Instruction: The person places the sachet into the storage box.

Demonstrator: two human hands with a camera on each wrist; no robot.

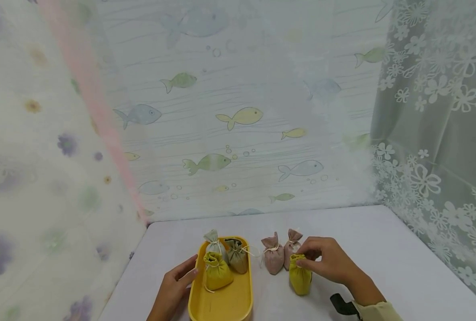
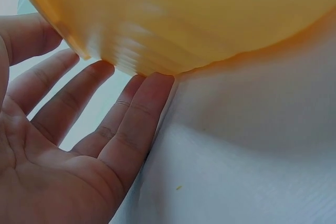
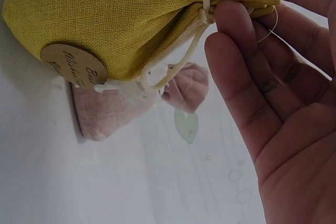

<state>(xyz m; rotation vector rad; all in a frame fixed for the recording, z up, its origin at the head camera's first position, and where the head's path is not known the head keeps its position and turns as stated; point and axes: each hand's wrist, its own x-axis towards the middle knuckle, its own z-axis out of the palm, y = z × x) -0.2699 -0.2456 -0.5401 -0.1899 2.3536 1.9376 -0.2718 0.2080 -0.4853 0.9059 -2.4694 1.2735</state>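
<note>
My right hand (image 1: 330, 261) pinches the gathered neck of a yellow drawstring pouch (image 1: 301, 281) between thumb and fingers. The right wrist view shows its cream cord and a round brown paper tag (image 3: 74, 64) with writing. On the left stands a yellow oblong tray (image 1: 222, 307), and my left hand (image 1: 171, 285) rests its fingertips (image 2: 157, 85) against the tray's outer wall (image 2: 173, 30). Inside the tray's far half are another yellow pouch (image 1: 219, 275), a pale grey pouch (image 1: 218, 248) and an olive pouch (image 1: 238, 259).
Two dusty-pink pouches (image 1: 273, 258) stand side by side between the tray and my right hand. A white cloth covers the table (image 1: 342, 227). Fish-print fabric (image 1: 238, 133) hangs behind it, with a floral curtain at each side. A black piece (image 1: 342, 306) sits at my right wrist.
</note>
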